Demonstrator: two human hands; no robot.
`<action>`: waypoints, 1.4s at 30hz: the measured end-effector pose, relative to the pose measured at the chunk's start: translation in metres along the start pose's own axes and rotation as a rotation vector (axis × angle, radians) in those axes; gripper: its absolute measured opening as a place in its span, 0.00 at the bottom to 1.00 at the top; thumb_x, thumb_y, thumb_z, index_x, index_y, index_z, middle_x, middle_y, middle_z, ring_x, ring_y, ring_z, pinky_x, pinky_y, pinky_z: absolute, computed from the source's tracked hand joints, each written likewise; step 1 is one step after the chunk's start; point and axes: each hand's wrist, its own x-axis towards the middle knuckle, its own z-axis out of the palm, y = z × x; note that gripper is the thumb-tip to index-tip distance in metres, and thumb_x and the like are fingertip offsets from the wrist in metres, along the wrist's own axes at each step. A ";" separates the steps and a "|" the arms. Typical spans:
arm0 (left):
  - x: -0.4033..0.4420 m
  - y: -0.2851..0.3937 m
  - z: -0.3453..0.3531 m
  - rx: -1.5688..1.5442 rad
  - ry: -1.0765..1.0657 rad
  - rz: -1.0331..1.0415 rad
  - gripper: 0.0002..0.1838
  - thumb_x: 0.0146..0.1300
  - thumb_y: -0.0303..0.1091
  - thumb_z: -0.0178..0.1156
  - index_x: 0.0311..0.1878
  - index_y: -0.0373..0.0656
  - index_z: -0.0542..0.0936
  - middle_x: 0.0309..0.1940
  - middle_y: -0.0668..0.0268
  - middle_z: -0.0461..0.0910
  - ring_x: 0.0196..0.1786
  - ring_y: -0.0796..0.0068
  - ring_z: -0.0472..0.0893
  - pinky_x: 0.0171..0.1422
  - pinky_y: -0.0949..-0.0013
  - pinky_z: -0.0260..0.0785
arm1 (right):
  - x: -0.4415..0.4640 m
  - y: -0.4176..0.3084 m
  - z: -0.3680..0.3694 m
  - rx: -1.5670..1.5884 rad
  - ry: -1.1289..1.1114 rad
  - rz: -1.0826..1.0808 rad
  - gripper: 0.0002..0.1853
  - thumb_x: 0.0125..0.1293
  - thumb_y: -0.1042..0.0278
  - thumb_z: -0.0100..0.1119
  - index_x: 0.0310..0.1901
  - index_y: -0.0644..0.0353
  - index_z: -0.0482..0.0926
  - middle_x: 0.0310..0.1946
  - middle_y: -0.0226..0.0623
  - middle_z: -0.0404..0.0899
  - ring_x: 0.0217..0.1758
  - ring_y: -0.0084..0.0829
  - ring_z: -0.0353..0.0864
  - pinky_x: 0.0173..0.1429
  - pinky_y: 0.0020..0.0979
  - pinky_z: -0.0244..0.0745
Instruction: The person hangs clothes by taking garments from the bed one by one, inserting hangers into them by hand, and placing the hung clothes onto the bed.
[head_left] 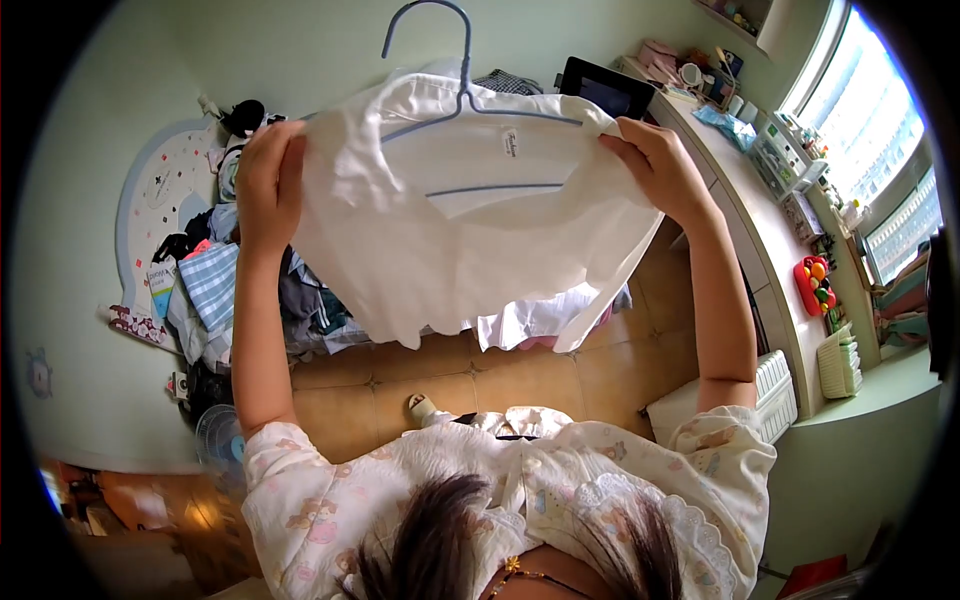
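A white shirt (450,250) hangs spread out in front of me at arm's length. Inside its open neck sits a blue-grey clothes hanger (468,75), its hook pointing up and its lower bar showing through the opening. My left hand (270,180) is closed on the shirt's left shoulder. At the opposite shoulder, my right hand (660,165) pinches the fabric between thumb and fingers. A small label (510,143) shows on the inside back of the collar. The hanger's two ends are hidden by cloth and hands.
Piled clothes (210,290) lie behind the shirt, beside a rounded pale headboard (150,200). Along the right wall runs a long counter (735,190) with a dark screen (605,88), clear drawers (780,150) and a red toy tray (815,285). A white ribbed box (775,395) stands below.
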 end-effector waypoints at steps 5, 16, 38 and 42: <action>-0.004 0.052 0.013 -0.252 -0.220 -0.061 0.09 0.68 0.33 0.49 0.45 0.42 0.75 0.36 0.54 0.80 0.37 0.50 0.78 0.41 0.57 0.69 | -0.030 0.005 -0.011 0.136 0.044 -0.008 0.12 0.67 0.67 0.54 0.30 0.66 0.68 0.20 0.45 0.67 0.23 0.43 0.64 0.31 0.35 0.66; -0.034 0.074 0.046 -0.023 -0.293 0.127 0.11 0.67 0.34 0.53 0.30 0.39 0.67 0.20 0.54 0.72 0.25 0.49 0.75 0.25 0.58 0.65 | -0.045 -0.013 -0.047 0.444 -0.085 0.114 0.14 0.72 0.60 0.49 0.41 0.64 0.75 0.29 0.27 0.73 0.33 0.14 0.69 0.34 0.21 0.69; -0.018 0.069 -0.002 -0.320 -0.174 -0.140 0.15 0.71 0.40 0.47 0.43 0.36 0.76 0.37 0.59 0.79 0.39 0.64 0.78 0.47 0.68 0.69 | -0.075 0.020 -0.021 0.049 0.216 -0.046 0.11 0.62 0.76 0.55 0.47 0.60 0.78 0.40 0.40 0.82 0.39 0.37 0.83 0.45 0.29 0.77; -0.019 0.065 -0.001 -0.142 -0.234 -0.178 0.17 0.71 0.43 0.48 0.41 0.38 0.76 0.32 0.57 0.79 0.35 0.61 0.79 0.40 0.67 0.69 | -0.082 0.037 -0.020 0.161 0.277 0.023 0.12 0.61 0.81 0.54 0.47 0.64 0.78 0.38 0.41 0.82 0.40 0.32 0.83 0.46 0.27 0.76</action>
